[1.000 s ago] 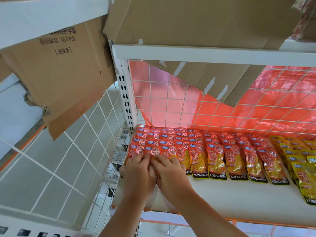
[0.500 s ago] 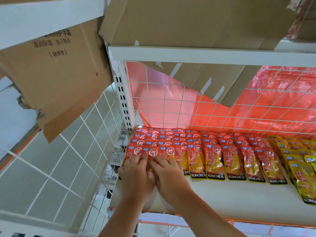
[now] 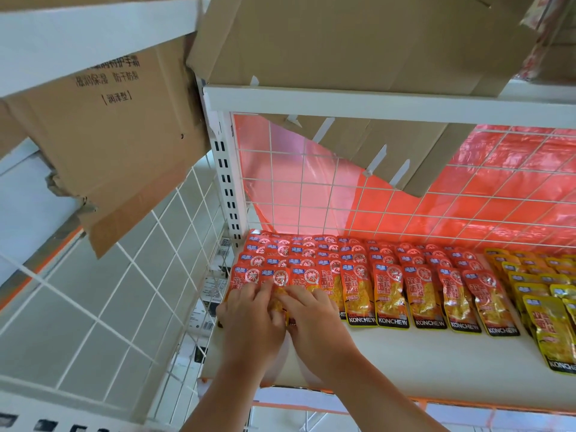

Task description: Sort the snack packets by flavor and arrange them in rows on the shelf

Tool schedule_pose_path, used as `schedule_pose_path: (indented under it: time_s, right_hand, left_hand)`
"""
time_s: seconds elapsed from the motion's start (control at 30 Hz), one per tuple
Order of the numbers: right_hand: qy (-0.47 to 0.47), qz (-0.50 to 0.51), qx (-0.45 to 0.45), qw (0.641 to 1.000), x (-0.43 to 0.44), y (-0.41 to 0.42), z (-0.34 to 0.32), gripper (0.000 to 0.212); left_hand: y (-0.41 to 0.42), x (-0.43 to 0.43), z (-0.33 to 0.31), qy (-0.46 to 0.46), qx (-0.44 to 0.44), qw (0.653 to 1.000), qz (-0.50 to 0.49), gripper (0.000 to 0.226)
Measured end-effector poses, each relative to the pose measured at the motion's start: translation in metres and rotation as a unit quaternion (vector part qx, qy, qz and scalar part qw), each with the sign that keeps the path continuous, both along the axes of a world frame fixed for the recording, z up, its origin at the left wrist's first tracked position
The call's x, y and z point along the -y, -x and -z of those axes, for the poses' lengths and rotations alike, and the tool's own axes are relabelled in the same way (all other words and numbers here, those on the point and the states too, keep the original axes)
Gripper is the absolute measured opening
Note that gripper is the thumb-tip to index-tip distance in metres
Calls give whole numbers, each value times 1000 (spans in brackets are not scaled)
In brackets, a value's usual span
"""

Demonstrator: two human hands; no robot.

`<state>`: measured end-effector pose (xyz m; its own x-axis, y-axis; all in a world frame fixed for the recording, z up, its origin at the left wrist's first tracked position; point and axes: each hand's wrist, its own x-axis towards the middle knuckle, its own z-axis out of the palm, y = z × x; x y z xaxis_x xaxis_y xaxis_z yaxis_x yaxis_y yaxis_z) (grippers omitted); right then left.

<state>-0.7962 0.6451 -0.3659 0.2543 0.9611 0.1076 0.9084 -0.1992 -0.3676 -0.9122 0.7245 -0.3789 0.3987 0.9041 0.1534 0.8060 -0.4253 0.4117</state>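
Red snack packets (image 3: 358, 285) are lying in overlapping rows on the white shelf board (image 3: 420, 363). They are starting right at the foot of the slotted white post (image 3: 229, 182) and running away from it to the right. Farthest from the post, yellow packets (image 3: 548, 322) are forming rows of their own, just beside the last red ones. Both hands are resting on the front red packets nearest the post. The left hand (image 3: 249, 319) and the right hand (image 3: 314, 319) are lying side by side and touching, with fingers stretched forward rather than curled, pressing flat on the packet faces. Right of the post, a wire grid (image 3: 311, 188) is backing the shelf, and a red plastic sheet (image 3: 498, 188) is showing through it. Brown cardboard (image 3: 124, 135) is hanging above and left of the post.
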Motion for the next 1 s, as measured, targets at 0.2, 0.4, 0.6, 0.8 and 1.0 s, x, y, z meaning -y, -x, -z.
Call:
schedule_pose_path:
  time_s: [0.2,0.4,0.6,0.8,1.0]
  right_hand:
    - [7,14,5,1000,5,-5,-4,52]
    - [-28,24,11,999,13,-28,-32,53]
    - [-127,55,18,990,47,-70,-94,51]
    - [-248,96,45,963,143,-137,-172,54]
    - [-322,169,124,923,302,-220,-254,58]
  left_hand:
    - [2,-1,-2,-6,21,1000,19,51]
    - [-6,10,-19,-68,75,994,33,52]
    - [-55,35,-88,-123,159,972,119,54]
    - [-132,110,-170,-186,249,929,200,55]
    - [-233,237,-262,-235,274,875,322,61]
